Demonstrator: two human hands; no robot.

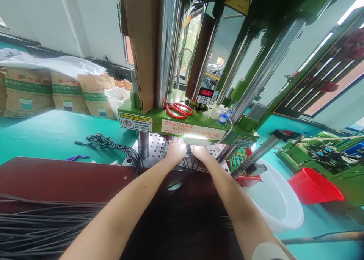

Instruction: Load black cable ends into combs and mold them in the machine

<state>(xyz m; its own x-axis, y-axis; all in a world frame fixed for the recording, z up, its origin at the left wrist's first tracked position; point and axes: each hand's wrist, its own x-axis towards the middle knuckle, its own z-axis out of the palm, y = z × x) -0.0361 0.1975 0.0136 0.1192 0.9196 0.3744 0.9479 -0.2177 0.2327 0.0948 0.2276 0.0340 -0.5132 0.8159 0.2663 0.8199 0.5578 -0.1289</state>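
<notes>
Both my arms reach forward under the green press machine. My left hand and my right hand rest side by side on the perforated metal plate, right under a bright lamp. Black cables run out from beneath both hands toward me. The fingers are tucked under the machine's green ledge and washed out by the light, so their grip is hidden. Red scissors lie on the green ledge above the hands.
A bundle of black cables lies across the dark red board at lower left. More connector cables sit left of the plate. A white basin and red bucket stand right. Paper sacks line the back left.
</notes>
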